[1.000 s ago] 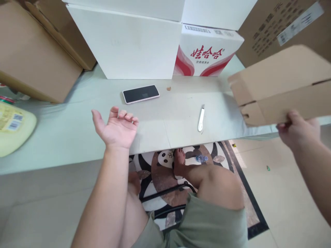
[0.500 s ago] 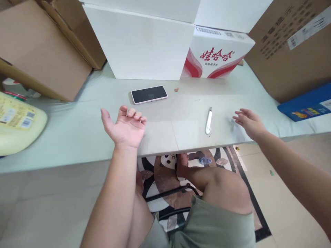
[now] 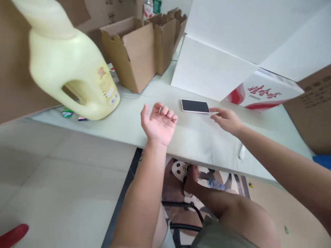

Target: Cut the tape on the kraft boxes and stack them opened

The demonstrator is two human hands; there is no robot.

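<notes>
Pale yellow jug stands well left of the left hand, small wrappers at its base. Open brown cartons stand beyond that hand, slightly left. White boxes form a wall beyond both hands; red-and-white printed box adjoins, beyond and right of the right hand. Phone lies flat between the hands, dark screen up, just left of the right hand's fingertips. White handle lies nearer the body than the right hand, partly hidden by the forearm. Table has a pale greenish top; below both hands, a panda-patterned floor area with a clear bottle, plain tiles either side. Left hand palm up, fingers loosely curled, thumb apart, holding nothing. Right hand extends leftward, fingers parted, grasping nothing; whether a fingertip touches the phone, cannot tell.
</notes>
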